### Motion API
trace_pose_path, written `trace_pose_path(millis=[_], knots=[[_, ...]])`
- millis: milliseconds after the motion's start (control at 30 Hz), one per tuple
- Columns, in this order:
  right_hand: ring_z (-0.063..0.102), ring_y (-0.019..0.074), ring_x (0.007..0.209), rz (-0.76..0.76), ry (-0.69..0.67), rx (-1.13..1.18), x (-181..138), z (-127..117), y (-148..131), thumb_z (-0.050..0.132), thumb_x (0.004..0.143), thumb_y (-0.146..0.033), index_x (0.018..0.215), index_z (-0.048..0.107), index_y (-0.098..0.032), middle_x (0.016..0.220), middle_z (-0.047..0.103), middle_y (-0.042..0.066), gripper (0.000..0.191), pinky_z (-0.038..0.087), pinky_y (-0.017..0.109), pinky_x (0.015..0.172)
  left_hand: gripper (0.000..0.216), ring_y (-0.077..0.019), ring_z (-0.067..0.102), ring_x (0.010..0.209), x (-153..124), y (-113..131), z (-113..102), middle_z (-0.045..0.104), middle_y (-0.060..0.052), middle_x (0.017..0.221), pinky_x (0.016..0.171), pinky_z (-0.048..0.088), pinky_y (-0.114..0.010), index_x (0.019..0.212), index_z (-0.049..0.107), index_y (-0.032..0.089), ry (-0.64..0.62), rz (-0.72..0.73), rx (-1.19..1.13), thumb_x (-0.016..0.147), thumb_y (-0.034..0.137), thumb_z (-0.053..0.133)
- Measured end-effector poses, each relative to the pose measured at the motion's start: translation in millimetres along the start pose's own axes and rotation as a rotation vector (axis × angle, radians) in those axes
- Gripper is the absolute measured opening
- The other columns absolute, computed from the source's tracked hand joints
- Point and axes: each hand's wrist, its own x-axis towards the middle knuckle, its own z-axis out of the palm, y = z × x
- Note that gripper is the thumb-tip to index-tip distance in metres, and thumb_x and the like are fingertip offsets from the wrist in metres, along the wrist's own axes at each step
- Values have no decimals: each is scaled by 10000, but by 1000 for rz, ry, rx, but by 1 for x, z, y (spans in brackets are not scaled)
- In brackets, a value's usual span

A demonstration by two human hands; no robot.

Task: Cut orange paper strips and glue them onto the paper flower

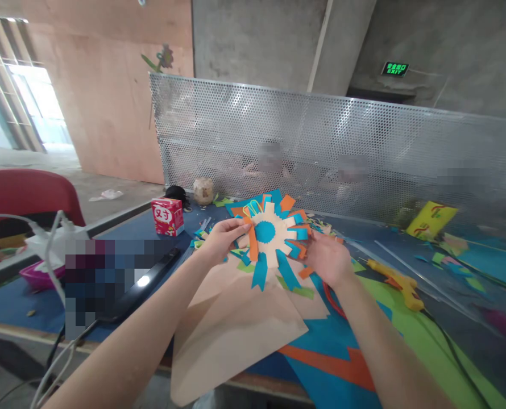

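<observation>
Above the worktable I hold up a flower-shaped craft piece (274,241). It has a cream ring, a round blue centre and blue and orange strips sticking out all around, some folded into loops. My left hand (226,237) pinches its left side, beside an orange strip. At the right edge, my right hand (327,258) grips the strip ends, with its fingertips partly hidden. Under the piece lie large cream sheets (236,335), and a blue sheet (334,335) with an orange strip (321,363) lies near my right forearm.
A yellow glue gun (400,284) with a black cord lies to the right on a green sheet (432,335). Left stand a red drink carton (168,217) and a blurred-out screen device (159,278). A perforated metal divider (321,153) closes off the table's back. Scraps lie about.
</observation>
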Motion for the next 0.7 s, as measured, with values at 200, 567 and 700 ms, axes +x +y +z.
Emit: trace_pose_path(millis=[200,567,700], knots=[[630,154,698,-11,151,-217,1,4,18,743,501,-185,775,609,-219,756,670,-29,306,499,268,658,152,-32,445,457,-5,-2,6,578,17,577,424,340,-152,665,643,160,-35,51,179,613,300,671],[630,161,639,-73,149,-91,4,4,21,748,505,-153,748,630,-201,716,680,-18,274,507,263,570,184,-92,584,584,-2,15,-4,643,-5,682,554,443,-212,709,621,173,259,187,-212,569,269,692],[631,160,677,-53,103,-100,-1,10,23,751,501,-148,735,638,-206,734,680,-15,267,512,254,603,198,-95,589,513,0,14,-6,629,3,631,453,399,-180,749,582,160,492,150,-129,598,259,663]])
